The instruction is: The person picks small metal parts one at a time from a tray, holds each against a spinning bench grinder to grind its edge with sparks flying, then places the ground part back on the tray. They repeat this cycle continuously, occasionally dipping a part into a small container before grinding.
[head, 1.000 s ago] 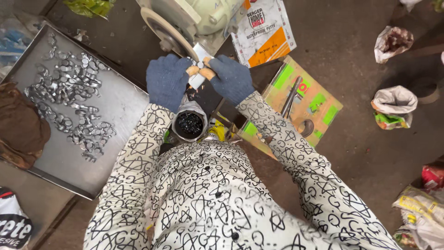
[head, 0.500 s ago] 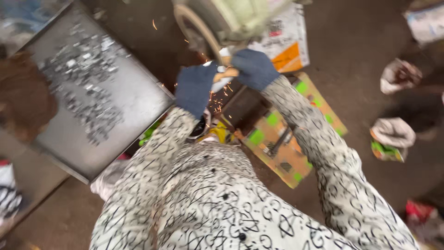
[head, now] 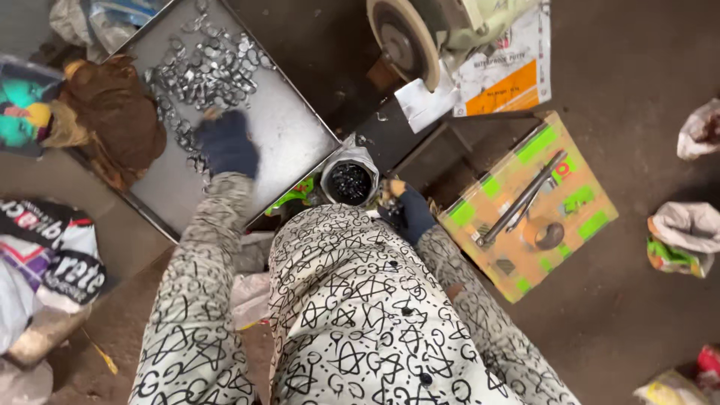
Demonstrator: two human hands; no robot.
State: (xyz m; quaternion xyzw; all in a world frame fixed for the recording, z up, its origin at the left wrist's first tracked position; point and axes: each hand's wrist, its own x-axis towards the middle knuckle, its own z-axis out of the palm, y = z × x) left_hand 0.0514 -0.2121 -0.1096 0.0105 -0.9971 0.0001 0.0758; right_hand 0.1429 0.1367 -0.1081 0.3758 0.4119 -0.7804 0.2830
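Metal pieces on tray, under left hand.

Dirty floor bears a metal tray (small parts), cardboard box, bags.

The gloved left hand rests on a metal tray among small shiny metal pieces. The gloved right hand sits beside a can of dark bits, below a grinding wheel.
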